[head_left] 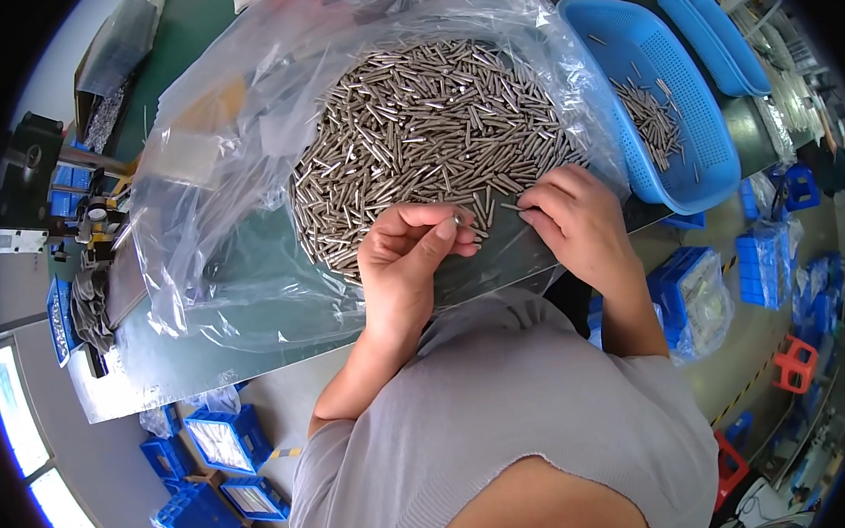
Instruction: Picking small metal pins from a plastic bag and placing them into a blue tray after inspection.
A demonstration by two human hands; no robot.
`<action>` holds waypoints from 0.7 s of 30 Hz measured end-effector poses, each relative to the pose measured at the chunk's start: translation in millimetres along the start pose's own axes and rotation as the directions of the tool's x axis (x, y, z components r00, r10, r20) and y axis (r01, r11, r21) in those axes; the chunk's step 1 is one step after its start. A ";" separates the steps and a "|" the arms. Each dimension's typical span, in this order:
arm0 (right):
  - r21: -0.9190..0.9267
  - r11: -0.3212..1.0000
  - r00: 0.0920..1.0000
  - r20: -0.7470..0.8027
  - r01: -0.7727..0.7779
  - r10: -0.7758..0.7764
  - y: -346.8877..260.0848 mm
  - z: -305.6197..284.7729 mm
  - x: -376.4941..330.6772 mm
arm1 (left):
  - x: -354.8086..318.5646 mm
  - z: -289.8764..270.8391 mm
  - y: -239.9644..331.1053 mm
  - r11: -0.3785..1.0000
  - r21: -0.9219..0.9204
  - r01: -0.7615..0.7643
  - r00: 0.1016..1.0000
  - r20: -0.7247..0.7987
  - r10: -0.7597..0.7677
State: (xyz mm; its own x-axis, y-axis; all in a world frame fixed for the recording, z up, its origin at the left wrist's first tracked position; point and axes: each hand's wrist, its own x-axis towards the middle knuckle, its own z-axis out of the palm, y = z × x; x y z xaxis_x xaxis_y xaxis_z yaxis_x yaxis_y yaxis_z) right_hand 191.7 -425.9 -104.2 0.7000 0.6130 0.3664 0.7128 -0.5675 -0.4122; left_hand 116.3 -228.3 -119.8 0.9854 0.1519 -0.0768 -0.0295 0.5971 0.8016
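Green tabletop [165,359]; pin [509,206] half-hidden in right hand [581,219].

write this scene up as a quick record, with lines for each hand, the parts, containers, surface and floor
left hand: left hand, thumb and fingers pinched together, seemingly on a metal pin
right hand: right hand, pinching a slim metal pin
parts: large pile of metal pins on clear plastic sheeting
containers: blue basket at right, holding fewer pins; second blue basket beyond it
surface: green table
floor: blue crates at lower left, red stool at right
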 end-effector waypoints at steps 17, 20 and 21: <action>0.399 0.912 0.990 -0.136 0.094 -0.043 -22.4 -2.2 16.2 | -2.0 -0.3 -0.6 0.988 0.137 0.069 0.992 0.099 -0.083; 0.352 0.931 0.990 -0.125 0.099 -0.058 -23.4 -4.4 17.0 | -1.5 -1.1 -1.0 0.990 0.125 0.058 0.992 0.106 -0.072; 0.335 0.936 0.989 -0.132 0.104 -0.063 -23.3 -4.2 17.1 | -1.5 -1.7 -1.2 0.991 0.124 0.058 0.992 0.106 -0.071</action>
State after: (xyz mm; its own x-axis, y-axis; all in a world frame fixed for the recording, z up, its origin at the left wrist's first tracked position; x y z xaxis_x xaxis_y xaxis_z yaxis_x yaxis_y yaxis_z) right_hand 187.2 -404.5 -84.8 0.6537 0.5694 0.4984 0.7252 -0.2835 -0.6274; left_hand 114.6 -227.9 -121.7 0.9972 0.0247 -0.0708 0.0488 0.5026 0.8632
